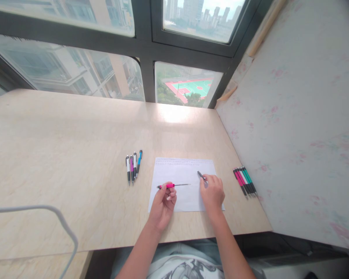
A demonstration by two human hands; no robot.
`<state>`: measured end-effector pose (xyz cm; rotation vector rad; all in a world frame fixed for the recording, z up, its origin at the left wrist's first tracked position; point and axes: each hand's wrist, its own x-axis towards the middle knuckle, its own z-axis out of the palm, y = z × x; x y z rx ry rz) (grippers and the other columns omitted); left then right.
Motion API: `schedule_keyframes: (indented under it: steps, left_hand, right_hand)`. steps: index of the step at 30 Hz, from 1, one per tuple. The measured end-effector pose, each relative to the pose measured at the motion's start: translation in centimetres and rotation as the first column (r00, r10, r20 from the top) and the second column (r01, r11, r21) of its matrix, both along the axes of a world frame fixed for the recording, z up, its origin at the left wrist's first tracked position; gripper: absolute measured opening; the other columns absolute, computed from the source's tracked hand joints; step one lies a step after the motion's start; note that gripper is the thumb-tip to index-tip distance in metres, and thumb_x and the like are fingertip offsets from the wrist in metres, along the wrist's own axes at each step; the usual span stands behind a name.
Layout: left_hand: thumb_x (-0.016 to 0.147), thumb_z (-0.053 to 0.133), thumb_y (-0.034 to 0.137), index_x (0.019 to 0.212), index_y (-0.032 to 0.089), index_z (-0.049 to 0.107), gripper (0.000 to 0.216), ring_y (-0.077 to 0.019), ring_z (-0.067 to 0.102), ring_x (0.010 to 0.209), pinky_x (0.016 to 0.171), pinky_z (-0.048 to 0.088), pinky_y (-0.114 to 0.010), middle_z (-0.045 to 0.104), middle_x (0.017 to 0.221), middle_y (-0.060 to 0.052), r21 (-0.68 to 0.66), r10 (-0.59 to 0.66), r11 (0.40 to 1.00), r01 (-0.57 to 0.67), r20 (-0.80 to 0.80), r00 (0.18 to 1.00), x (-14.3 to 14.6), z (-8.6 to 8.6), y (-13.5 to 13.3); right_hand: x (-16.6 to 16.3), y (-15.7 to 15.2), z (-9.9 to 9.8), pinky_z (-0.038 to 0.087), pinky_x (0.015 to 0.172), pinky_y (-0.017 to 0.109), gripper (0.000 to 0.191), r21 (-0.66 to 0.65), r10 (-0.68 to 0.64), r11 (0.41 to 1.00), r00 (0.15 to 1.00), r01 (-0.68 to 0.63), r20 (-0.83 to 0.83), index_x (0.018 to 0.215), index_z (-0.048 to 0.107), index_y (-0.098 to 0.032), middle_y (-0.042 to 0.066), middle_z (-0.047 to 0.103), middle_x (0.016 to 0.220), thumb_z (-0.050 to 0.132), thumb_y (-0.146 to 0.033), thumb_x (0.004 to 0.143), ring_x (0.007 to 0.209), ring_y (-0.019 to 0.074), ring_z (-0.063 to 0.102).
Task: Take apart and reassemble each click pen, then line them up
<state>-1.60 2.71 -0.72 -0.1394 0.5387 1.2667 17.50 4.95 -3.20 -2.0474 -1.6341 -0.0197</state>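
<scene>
My left hand (163, 203) is closed around the pink upper half of a pen (166, 186); its thin refill sticks out to the right over a white sheet of paper (184, 170). My right hand (212, 192) pinches the dark lower barrel of the pen (202, 176), held apart from the pink half. The sheet lies on a beige marble-look desk (75, 155) and has faint writing along its top edge.
Several pens (133, 166) lie in a row left of the sheet. Several more pens (244, 181) lie in a bunch at the right, close to the floral wall (293, 135). A window (133, 46) runs behind the desk. A thin grey frame (61, 224) curves at lower left.
</scene>
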Motion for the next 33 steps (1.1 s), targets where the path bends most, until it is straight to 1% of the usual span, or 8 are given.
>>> schedule_keyframes:
  steps: [4,7,10,13,19,28,33]
  left_hand:
    - [0.086,0.064,0.016,0.085,0.007,0.071,0.012,-0.0066,0.055,0.062,0.056,0.050,-0.012,0.060,0.070,-0.005,0.016,-0.003,1.000,0.003,-0.025,1.000,0.07,-0.02,0.04]
    - [0.086,0.064,0.016,0.085,0.008,0.071,0.011,-0.0065,0.055,0.062,0.056,0.050,-0.013,0.060,0.070,-0.005,0.016,-0.007,1.000,0.008,-0.039,0.999,0.14,-0.07,0.11]
    - [0.086,0.063,0.016,0.085,0.009,0.071,0.011,-0.0067,0.055,0.062,0.057,0.051,-0.013,0.060,0.070,-0.004,0.013,-0.009,1.000,0.010,-0.047,0.999,0.17,-0.24,0.14]
    - [0.086,0.063,0.016,0.085,0.008,0.071,0.011,-0.0068,0.055,0.063,0.057,0.051,-0.013,0.061,0.070,-0.004,0.016,-0.011,1.000,0.012,-0.049,0.999,0.15,-0.39,0.13]
    - [0.084,0.067,0.017,0.085,0.008,0.071,0.010,-0.0066,0.054,0.062,0.058,0.050,-0.013,0.060,0.070,-0.004,0.018,-0.013,1.000,0.014,-0.057,0.998,0.12,-0.34,0.13]
    - [0.084,0.067,0.017,0.083,0.010,0.071,0.008,-0.0067,0.055,0.062,0.057,0.051,-0.014,0.060,0.070,-0.004,0.007,-0.019,1.000,0.019,-0.088,0.996,0.22,0.27,0.12]
    - [0.084,0.066,0.017,0.083,0.009,0.071,0.009,-0.0067,0.055,0.062,0.058,0.051,-0.013,0.060,0.069,-0.004,0.008,-0.020,1.000,0.021,-0.087,0.996,0.20,0.11,0.11]
  right_hand:
    - [-0.19,-0.10,0.07,0.036,0.069,0.032,0.021,-0.050,-0.023,0.998,0.998,0.026,0.063,0.101,0.067,-0.019,0.008,0.067,0.097,0.053,-0.027,0.088,0.092,0.0246,0.051]
    - [-0.18,-0.14,0.11,0.035,0.066,0.031,0.019,-0.065,-0.017,0.998,0.998,0.021,0.061,0.097,0.068,-0.020,0.007,0.066,0.094,0.052,-0.027,0.089,0.090,0.0243,0.051]
    - [-0.02,-0.02,0.06,0.034,0.066,0.031,0.018,-0.047,-0.009,0.999,0.999,0.011,0.034,0.093,0.069,-0.021,0.007,0.067,0.091,0.052,-0.027,0.089,0.089,0.0236,0.052]
    - [0.29,0.26,-0.01,0.035,0.068,0.031,0.019,-0.016,-0.032,0.999,0.999,0.032,0.002,0.093,0.068,-0.020,0.007,0.067,0.091,0.051,-0.028,0.089,0.089,0.0234,0.052]
    - [0.72,0.67,-0.27,0.035,0.068,0.031,0.018,-0.060,-0.056,0.997,0.998,0.056,-0.006,0.093,0.068,-0.021,0.007,0.066,0.091,0.052,-0.029,0.089,0.091,0.0238,0.052]
    - [0.75,0.62,-0.30,0.036,0.068,0.032,0.022,-0.045,-0.042,0.998,0.999,0.042,-0.013,0.095,0.068,-0.020,0.009,0.066,0.093,0.050,-0.033,0.089,0.092,0.0246,0.052]
    - [0.74,0.63,-0.24,0.036,0.068,0.032,0.022,-0.049,-0.028,0.998,0.999,0.027,-0.016,0.095,0.068,-0.020,0.008,0.066,0.093,0.051,-0.033,0.088,0.092,0.0243,0.052]
